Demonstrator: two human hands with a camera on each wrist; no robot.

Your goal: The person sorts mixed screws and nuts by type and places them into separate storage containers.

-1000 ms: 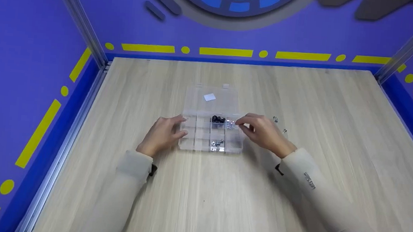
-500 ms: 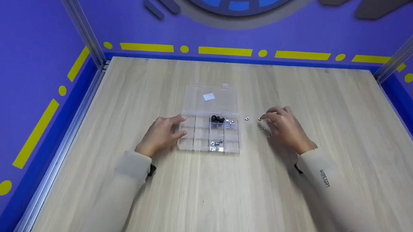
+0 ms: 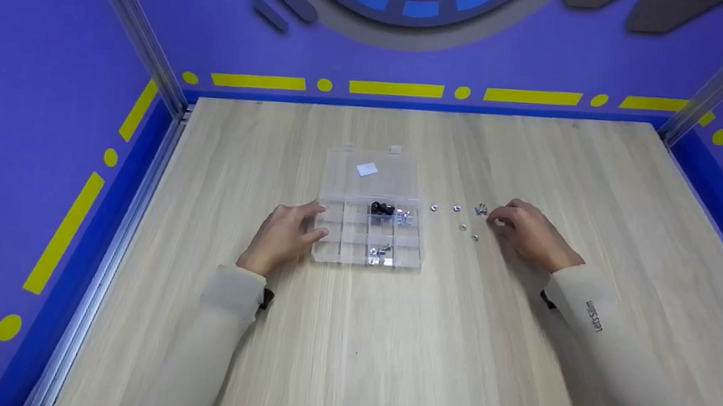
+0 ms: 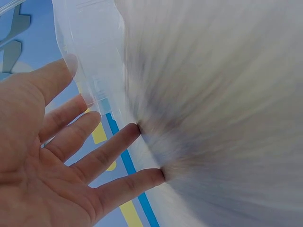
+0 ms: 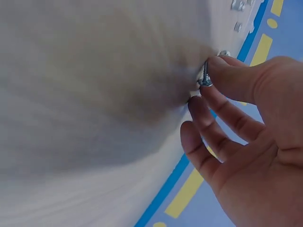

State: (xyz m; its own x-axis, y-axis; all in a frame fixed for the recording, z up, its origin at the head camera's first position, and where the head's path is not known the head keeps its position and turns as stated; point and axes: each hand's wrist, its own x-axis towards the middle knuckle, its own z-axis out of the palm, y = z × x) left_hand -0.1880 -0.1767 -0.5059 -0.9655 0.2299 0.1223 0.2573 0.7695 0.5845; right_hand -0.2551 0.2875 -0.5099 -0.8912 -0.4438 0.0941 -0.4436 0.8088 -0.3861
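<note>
left grip (image 3: 281,238) touches clear box (image 3: 352,253) holding black pieces (image 3: 382,209)

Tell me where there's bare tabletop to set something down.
Bare table lies between the sleeves, on the near side of the clear box, and behind its lid, up to the back wall. Crowded: small metal pieces between box and right hand.

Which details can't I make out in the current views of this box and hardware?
- Any writing on the white label: too small, head view.
- The count of black pieces: bunched and too small, head view.
- Whether the right hand grips or only touches the screw: the hand itself obscures the contact, right wrist view.
- The rest of the clear box: cut off by the top edge, left wrist view.
</note>
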